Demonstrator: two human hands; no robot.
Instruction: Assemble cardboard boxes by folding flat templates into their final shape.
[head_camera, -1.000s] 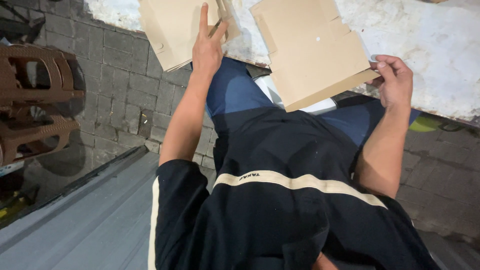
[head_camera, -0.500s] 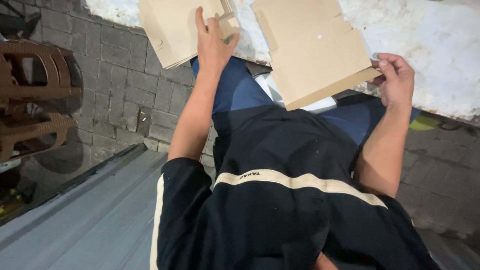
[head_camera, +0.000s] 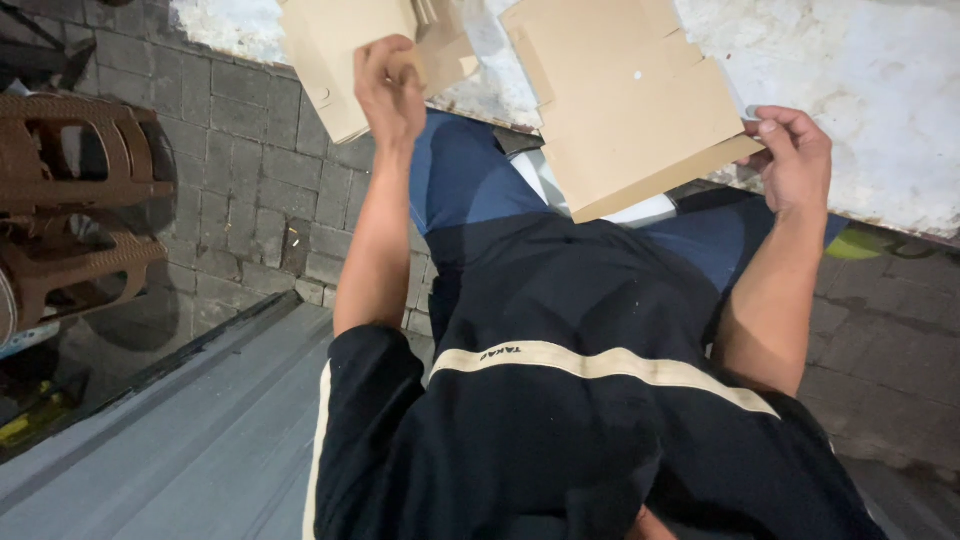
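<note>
Grey paving bricks (head_camera: 250, 160) run under a rough white worktop (head_camera: 880, 90) whose near edge crosses the top of the view, above the person's blue-trousered lap. Two lots of flat brown cardboard lie along that edge.

At the near left corner sits a loose stack of cardboard blanks (head_camera: 335, 55). The left hand (head_camera: 390, 90) is now curled closed on this stack's near edge, fingers bent over the top sheet. A second ago the same hand lay flat with fingers spread on the cardboard; half a second ago it was starting to bend. So the flat press has turned into a clenched hold, which I judge to mean a sheet is being taken up from the pile rather than merely steadied.

Further right, a larger die-cut cardboard sheet (head_camera: 630, 100) overhangs the worktop's near edge, tilted down toward the lap. The right hand (head_camera: 795, 155) pinches its right corner between thumb and fingers, just as it did in both earlier views; neither sheet nor hand has shifted.

Brown plastic chairs (head_camera: 80, 200) stand stacked off the left side, well apart from the work, and a grey metal sheet (head_camera: 180, 440) slopes below.
</note>
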